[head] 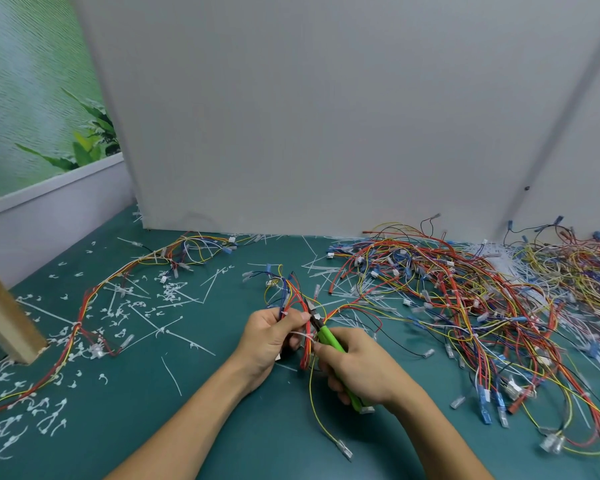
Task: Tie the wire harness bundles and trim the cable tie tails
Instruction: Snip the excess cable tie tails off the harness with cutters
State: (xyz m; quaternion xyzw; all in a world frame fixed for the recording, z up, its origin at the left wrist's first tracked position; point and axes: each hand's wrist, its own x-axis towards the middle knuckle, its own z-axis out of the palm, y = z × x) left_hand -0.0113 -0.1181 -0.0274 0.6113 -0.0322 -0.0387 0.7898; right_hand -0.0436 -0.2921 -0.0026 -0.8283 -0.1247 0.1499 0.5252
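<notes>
Trimming seemed underway: left hand (270,337) gripped the bundle (294,295), right hand (359,370) clasped cutters (328,338); tie tail (300,334) needed a flush snip.

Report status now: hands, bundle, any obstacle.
Left hand grips wire bundle. Right hand holds green cutters at tie tail. Loose wires crowd the right.

The table (118,410) is dark blue-green. The cutters (329,339) have bright green handles. The wire bundle (296,297) is red, yellow and blue. The wire pile (465,299) is red, yellow, blue and purple. The cut tie bits (172,292) are white. The wall (326,116) is pale grey.
</notes>
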